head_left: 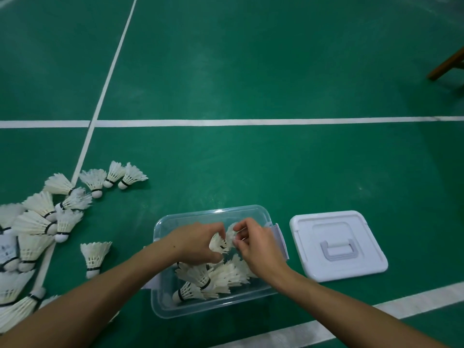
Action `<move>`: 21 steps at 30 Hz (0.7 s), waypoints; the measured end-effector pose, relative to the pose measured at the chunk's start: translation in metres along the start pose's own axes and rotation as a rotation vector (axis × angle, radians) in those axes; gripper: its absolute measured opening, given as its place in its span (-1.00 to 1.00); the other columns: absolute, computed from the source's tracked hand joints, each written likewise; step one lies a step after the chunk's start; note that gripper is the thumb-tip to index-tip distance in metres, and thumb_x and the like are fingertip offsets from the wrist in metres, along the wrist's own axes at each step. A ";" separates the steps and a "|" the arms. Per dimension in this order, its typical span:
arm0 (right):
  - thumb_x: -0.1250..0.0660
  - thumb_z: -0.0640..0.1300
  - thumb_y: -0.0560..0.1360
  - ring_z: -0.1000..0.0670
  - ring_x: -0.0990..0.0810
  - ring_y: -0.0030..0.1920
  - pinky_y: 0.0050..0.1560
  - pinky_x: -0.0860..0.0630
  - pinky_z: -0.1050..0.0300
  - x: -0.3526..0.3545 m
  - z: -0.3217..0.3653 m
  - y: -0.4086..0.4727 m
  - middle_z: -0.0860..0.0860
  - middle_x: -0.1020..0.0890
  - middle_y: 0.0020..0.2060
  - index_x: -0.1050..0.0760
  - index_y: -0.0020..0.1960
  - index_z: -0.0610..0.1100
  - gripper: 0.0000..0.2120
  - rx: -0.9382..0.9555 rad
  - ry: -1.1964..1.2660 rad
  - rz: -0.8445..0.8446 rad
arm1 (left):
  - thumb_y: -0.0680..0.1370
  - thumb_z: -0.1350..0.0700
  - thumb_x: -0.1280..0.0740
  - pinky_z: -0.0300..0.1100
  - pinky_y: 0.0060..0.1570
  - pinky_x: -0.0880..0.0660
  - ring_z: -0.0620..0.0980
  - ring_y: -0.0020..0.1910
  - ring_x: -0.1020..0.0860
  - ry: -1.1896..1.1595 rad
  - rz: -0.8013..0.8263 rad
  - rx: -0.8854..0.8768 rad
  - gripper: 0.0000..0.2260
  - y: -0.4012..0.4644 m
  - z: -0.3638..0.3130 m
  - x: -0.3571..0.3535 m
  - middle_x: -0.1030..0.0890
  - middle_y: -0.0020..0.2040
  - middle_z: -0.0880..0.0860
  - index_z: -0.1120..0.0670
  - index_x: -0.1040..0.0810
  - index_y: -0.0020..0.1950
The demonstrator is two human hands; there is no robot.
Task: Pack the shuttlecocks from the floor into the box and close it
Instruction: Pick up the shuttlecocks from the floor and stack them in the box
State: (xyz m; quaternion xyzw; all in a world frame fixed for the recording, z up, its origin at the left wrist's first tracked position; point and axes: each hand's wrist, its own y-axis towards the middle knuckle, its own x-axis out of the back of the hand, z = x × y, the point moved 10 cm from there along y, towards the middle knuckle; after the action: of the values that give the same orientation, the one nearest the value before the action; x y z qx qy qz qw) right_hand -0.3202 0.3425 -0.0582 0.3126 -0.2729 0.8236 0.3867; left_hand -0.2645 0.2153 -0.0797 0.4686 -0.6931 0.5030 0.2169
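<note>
So over at the left edge of the green court floor (251, 71) there's a big loose pile of white feather shuttlecocks (37, 222) lying on their sides, spilling across the white court line (82, 156) that runs up and away from me. A few more trail off toward the middle, and one white shuttlecock (95, 257) stands on its cork by itself, just beside my left forearm.

My left hand (198, 243) is over the clear plastic storage box (213, 262), fingers curled around a white feather shuttlecock (219, 243) with its skirt pointing toward my other hand. The box sits on the floor near the bottom edge, lid off, and there's already a heap of shuttlecocks (213, 277) lying in its near half. The far half looks mostly bare through the plastic.

My right hand (256, 247) is right next to the left one, also above the box, fingers bent and pinching at another bit of white feathers (231, 232). The two hands nearly touch, and I honestly can't tell if it's a second shuttlecock or the same one.

Just right of the box, flat on the floor, is the white plastic lid (339, 244) with its grey handle facing up. Way up at the right edge a brown wooden leg (447, 64) of some furniture pokes in
</note>
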 end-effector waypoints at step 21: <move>-0.36 -0.25 0.65 -0.05 -0.49 0.46 0.47 -0.46 -0.01 0.003 0.004 -0.007 -0.04 -0.49 0.49 -0.30 0.59 -0.10 -0.45 -0.105 -0.107 0.190 | 0.61 -0.34 -0.24 -0.26 -0.21 -0.50 -0.20 -0.20 -0.61 -0.313 -0.376 -0.045 -0.54 -0.030 -0.010 0.038 -0.64 -0.14 -0.10 -0.11 -0.39 0.40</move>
State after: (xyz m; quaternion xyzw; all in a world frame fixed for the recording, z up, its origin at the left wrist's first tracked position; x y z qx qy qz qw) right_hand -0.3145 0.3452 -0.0521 0.3083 -0.3643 0.8233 0.3073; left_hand -0.2575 0.2059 -0.0315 0.6566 -0.6299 0.3595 0.2068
